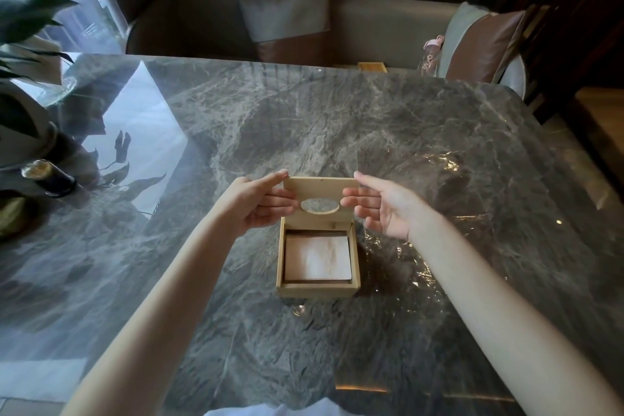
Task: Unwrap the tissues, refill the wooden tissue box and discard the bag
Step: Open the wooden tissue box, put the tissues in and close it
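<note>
A light wooden tissue box (317, 289) sits on the marble table (371, 132), near its middle. Its lid (320, 187), with an oval slot, stands raised almost upright at the far side. A stack of white tissues (316, 259) lies flat inside the box. My left hand (260, 204) grips the lid's left edge, thumb on top and fingers behind. My right hand (381, 206) is at the lid's right edge, fingers reaching behind it. A clear crumpled plastic bag (435, 213) lies on the table to the right of the box.
A potted plant (23, 105) and a dark bottle (50, 177) stand at the table's left edge. Behind the table is a sofa with cushions (287, 10). A small wooden item (371, 67) and a pink bottle (429, 54) rest on the sofa seat.
</note>
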